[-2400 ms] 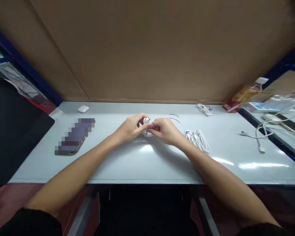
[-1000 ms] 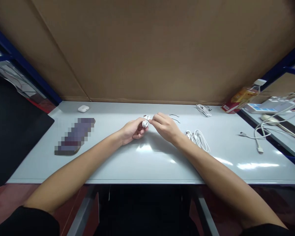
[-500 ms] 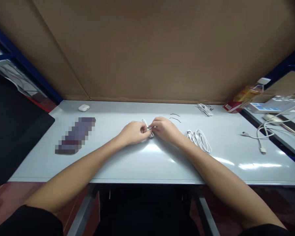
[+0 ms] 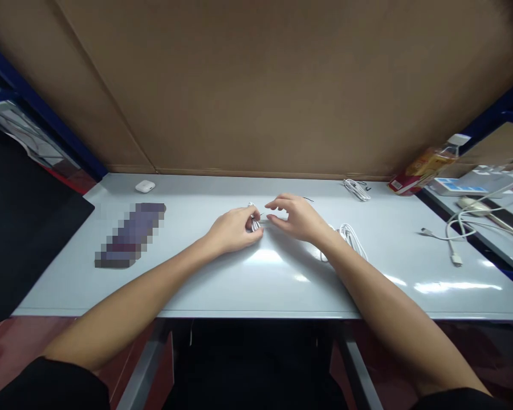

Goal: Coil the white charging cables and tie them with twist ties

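Observation:
In the middle of the table, my left hand (image 4: 235,229) is closed around a small coiled white cable (image 4: 255,224), whose strands show between thumb and fingers. A thin dark tie (image 4: 262,214) sticks out from the coil toward the right. Just right of it, my right hand (image 4: 297,218) is open, thumb and fingers apart, with nothing visible between them. Beside my right wrist lie coiled white cables (image 4: 353,242), partly hidden by the forearm. Behind that hand, a thin black tie (image 4: 308,199) shows in part on the table.
A blurred-out dark object (image 4: 132,233) and a white earbud case (image 4: 145,187) lie left on the table (image 4: 248,290). Another white cable coil (image 4: 357,189) and a drink bottle (image 4: 427,165) are at the back right. Loose white cables (image 4: 455,228) hang over the right edge.
My right hand has let go of the dark tie at the coil and moved slightly right, its fingers spreading. My left hand keeps hold of the coiled cable.

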Motion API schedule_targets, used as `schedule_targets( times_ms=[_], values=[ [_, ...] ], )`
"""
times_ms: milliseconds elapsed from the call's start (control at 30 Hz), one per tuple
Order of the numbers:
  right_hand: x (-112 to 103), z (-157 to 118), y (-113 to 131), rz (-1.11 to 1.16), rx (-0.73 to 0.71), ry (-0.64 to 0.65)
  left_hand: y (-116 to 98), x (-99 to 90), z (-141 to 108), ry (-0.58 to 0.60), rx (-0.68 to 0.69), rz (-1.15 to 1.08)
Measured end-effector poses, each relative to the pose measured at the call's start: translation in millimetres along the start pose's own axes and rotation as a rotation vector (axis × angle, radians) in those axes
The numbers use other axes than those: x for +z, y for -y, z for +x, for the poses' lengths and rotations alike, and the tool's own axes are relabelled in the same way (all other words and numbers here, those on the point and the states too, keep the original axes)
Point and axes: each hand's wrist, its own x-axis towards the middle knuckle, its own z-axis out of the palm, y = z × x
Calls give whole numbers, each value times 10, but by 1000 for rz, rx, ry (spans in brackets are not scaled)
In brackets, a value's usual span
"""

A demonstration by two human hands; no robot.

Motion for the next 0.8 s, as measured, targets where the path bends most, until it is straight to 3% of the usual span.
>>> schedule_targets(
  times_ms=[233, 500, 600, 700, 800],
  values=[
    [-381, 14, -272, -10, 143, -201, 158, -121, 79, -57, -71, 53],
    [-564, -14, -412, -31, 280, -181, 212, -134, 92, -69, -81, 133],
    [-735, -89, -471, -53, 358, -51, 221, -130, 97, -68, -91, 145],
    [-907, -193, -621, -27, 439, 214, 238, -153, 104, -81, -118, 176],
    [-978, -264, -764, -32, 488, 379, 256, -177, 108, -91, -137, 195]
  ],
)
